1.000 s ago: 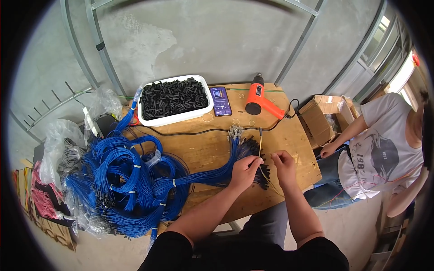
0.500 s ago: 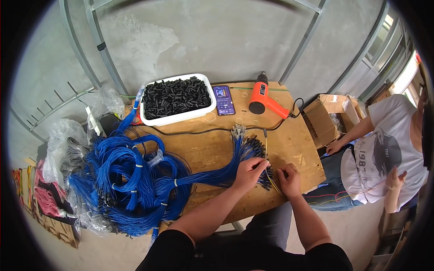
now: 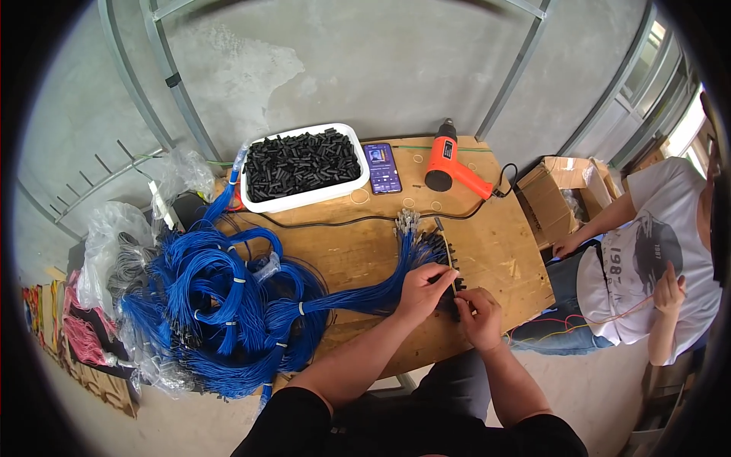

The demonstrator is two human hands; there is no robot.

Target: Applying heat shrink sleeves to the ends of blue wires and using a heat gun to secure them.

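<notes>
Both hands have drawn closer at the wooden table's near edge: left hand fingers pinched on a thin black sleeve among blue wire ends, right hand curled shut around their lower part.

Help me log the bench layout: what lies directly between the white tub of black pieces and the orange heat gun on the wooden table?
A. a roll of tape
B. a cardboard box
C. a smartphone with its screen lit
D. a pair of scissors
C: a smartphone with a lit screen lies flat between the white tub and the orange heat gun.
</notes>
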